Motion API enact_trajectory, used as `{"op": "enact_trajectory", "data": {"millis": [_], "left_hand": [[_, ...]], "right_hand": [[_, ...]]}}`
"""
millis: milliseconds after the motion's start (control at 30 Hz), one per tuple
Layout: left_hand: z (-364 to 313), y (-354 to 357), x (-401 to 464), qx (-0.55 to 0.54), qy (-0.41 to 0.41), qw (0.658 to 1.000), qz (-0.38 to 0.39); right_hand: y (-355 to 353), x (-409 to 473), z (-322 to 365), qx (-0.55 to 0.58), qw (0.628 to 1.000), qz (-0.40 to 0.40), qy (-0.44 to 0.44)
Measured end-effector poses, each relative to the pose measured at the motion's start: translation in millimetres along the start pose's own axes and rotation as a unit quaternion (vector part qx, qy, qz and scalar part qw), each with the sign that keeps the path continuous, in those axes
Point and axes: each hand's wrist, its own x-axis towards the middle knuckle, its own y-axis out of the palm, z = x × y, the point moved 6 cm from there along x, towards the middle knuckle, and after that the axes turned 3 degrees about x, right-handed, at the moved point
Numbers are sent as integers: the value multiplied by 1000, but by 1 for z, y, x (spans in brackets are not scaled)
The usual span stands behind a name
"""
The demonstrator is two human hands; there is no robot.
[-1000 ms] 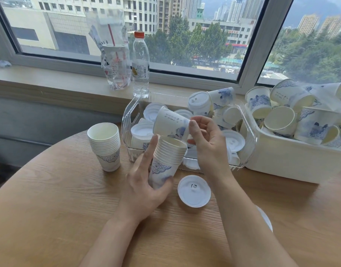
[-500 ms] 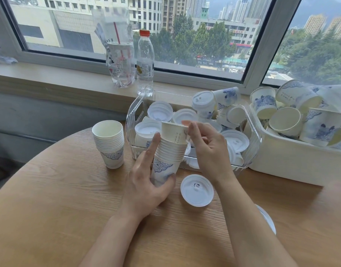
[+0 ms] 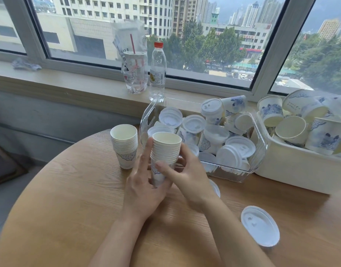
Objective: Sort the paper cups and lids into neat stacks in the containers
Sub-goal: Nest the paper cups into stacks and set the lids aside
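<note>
A nested stack of paper cups (image 3: 165, 151) stands upright on the round wooden table (image 3: 69, 199), grasped by the left hand (image 3: 144, 187) and the right hand (image 3: 187, 176). A 2nd cup stack (image 3: 125, 145) stands left, beside the clear lid bin (image 3: 258, 149).

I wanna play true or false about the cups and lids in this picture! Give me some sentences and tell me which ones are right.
1. Both hands hold a stack of cups. True.
2. The second cup stack sits inside the clear basket. False: it stands on the table, left of the clear basket.
3. The water bottle has a red cap. True.
4. The lid near the right arm is on the windowsill. False: it lies on the table.
</note>
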Motion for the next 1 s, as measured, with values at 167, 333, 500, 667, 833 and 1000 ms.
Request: {"op": "enact_trajectory", "data": {"millis": [167, 333, 500, 667, 833, 1000], "left_hand": [[5, -28, -7, 85, 19, 996, 14], [33, -70, 4, 127, -66, 985, -93], [60, -60, 26, 85, -133, 987, -44], [77, -55, 42, 5, -171, 985, 13], [93, -76, 36, -18, -172, 985, 14], [100, -101, 24, -34, -172, 984, 5]], "right_hand": [[6, -12, -15, 27, 997, -72, -19], [17, -20, -33, -3, 997, -78, -14], [29, -21, -40, -77, 995, -67, -21], [40, -15, -43, -93, 994, -63, -17], [50, -4, -47, -155, 987, -43, -4], [65, 9, -50, -212, 976, -44, 13]]}}
